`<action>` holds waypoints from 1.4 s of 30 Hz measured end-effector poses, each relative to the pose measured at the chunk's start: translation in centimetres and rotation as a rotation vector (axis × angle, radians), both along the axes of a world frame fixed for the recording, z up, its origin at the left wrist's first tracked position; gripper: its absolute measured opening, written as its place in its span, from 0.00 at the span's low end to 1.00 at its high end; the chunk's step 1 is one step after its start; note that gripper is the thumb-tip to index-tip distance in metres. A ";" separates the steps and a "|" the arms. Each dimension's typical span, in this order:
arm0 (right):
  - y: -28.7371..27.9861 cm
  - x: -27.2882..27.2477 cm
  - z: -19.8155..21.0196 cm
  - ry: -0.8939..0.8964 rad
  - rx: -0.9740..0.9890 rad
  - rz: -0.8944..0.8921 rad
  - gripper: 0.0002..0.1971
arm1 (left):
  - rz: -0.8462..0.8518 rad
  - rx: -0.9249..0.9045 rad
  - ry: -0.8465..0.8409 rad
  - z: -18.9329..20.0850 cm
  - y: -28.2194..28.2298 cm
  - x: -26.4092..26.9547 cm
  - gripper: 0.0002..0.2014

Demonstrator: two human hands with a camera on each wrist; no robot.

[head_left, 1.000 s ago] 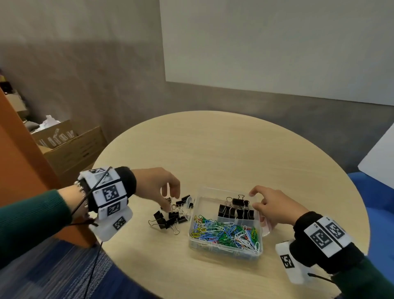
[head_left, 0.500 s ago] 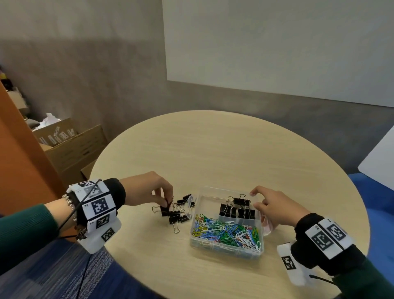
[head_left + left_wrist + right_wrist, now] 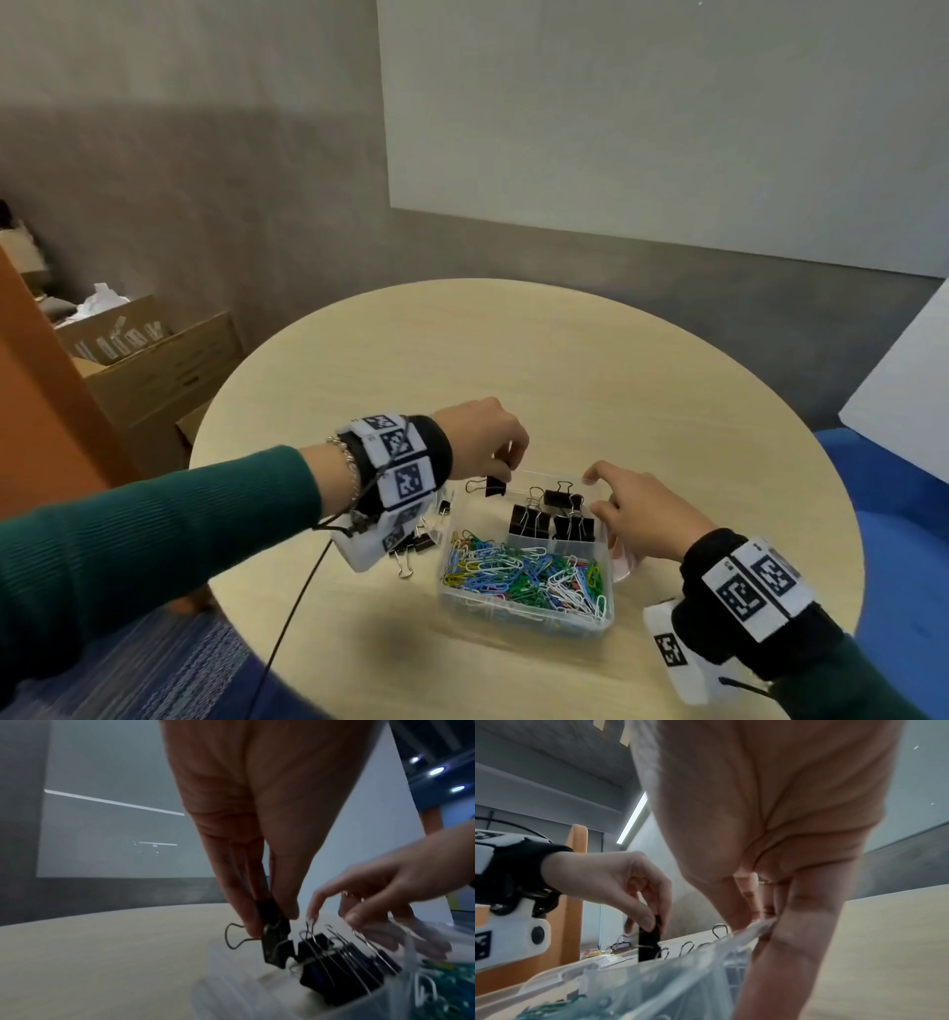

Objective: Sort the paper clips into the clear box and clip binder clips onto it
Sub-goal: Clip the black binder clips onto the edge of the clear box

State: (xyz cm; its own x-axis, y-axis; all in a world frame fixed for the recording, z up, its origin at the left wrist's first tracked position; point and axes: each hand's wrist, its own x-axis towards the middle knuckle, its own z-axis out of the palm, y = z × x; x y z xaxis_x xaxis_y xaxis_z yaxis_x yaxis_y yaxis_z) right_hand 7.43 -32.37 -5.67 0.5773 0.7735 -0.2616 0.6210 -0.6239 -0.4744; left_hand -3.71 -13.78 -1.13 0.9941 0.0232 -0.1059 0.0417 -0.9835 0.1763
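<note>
A clear box (image 3: 524,619) on the round table holds colored paper clips (image 3: 524,570) in its near compartment. Several black binder clips (image 3: 549,519) stand in its far compartment. My left hand (image 3: 500,470) pinches one black binder clip (image 3: 495,485) just above the box's far-left corner; in the left wrist view this held clip (image 3: 276,941) hangs beside the ones in the box. My right hand (image 3: 595,491) holds the box's right rim (image 3: 754,929) between thumb and fingers. More loose binder clips (image 3: 416,545) lie left of the box, partly hidden by my left wrist.
The round wooden table (image 3: 539,370) is bare beyond the box. Cardboard boxes (image 3: 149,360) stand on the floor at the left beside an orange panel (image 3: 36,411). A blue seat (image 3: 904,514) is at the right. A cable (image 3: 298,601) hangs from my left wrist.
My left hand took one binder clip from the loose pile and carried it up and right to the box's far-left corner. My right hand stayed on the box's right rim.
</note>
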 end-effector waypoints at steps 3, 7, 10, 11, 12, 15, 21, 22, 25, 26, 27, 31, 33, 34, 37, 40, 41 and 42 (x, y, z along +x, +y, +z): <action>0.0 -0.1 0.0 -0.014 0.006 0.004 0.15 | 0.051 0.010 -0.012 -1.2 -0.9 1.3 0.08; 0.2 -0.3 0.1 -0.049 -0.002 0.019 0.16 | 0.119 -0.052 -0.008 -2.0 -1.3 2.1 0.09; 0.2 -0.3 0.0 -0.056 0.002 0.019 0.17 | 0.137 -0.178 0.013 -2.2 -1.6 2.3 0.11; 0.2 -0.3 0.1 -0.060 0.001 0.018 0.16 | 0.141 -0.250 0.021 -2.2 -1.7 2.3 0.13; 0.2 -0.3 0.1 -0.063 -0.004 0.015 0.16 | 0.144 -0.319 0.029 -2.3 -1.7 2.3 0.15; 0.2 -0.4 0.1 -0.074 -0.017 0.011 0.17 | 0.146 -0.443 0.064 -2.5 -1.7 1.8 0.20; 0.2 -0.3 0.0 -0.066 -0.005 -0.004 0.16 | 0.087 -0.441 0.121 -2.4 -1.6 0.9 0.22; 0.2 -0.3 0.0 -0.065 -0.004 -0.005 0.16 | 0.079 -0.439 0.128 -2.2 -1.5 0.8 0.22; 0.2 -0.3 0.0 -0.051 0.006 -0.006 0.16 | 0.064 -0.434 0.139 -1.2 -0.5 0.3 0.22; 0.2 -0.3 0.0 -0.047 0.008 -0.003 0.16 | 0.074 -0.430 0.131 -0.8 0.1 0.0 0.21; 0.1 -0.3 0.0 -0.046 0.007 0.001 0.16 | 0.090 -0.420 0.119 -0.4 0.8 -0.4 0.20; 0.1 -0.1 -0.2 -0.069 -0.001 0.010 0.16 | 0.143 -0.310 0.096 0.8 3.7 -2.5 0.13; 0.1 0.0 -0.3 -0.073 -0.001 0.010 0.16 | 0.152 -0.213 0.069 1.0 4.5 -4.0 0.08; 0.1 0.1 -0.3 -0.071 -0.002 0.011 0.16 | 0.153 -0.153 0.048 1.0 4.7 -4.8 0.07; 0.2 0.1 -0.4 -0.074 -0.001 0.014 0.16 | 0.150 0.010 0.099 0.7 4.9 -7.1 0.09; 0.1 0.1 -0.5 -0.082 -0.001 0.010 0.16 | 0.163 0.114 0.213 -0.6 4.4 -8.6 0.12; 0.1 0.0 -0.4 -0.084 -0.003 0.009 0.16 | 0.172 0.136 0.231 -1.2 4.2 -8.9 0.13; 0.1 0.0 -0.4 -0.086 -0.003 0.009 0.16 | 0.177 0.150 0.240 -1.8 4.0 -9.1 0.15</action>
State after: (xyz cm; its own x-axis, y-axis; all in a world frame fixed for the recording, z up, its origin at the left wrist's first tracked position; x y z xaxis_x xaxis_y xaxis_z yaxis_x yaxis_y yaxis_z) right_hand 7.39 -32.27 -6.10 0.5910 0.7780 -0.2132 0.6648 -0.6195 -0.4174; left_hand -12.76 -9.77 -2.90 0.9202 0.2266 -0.3193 0.2373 -0.9714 -0.0055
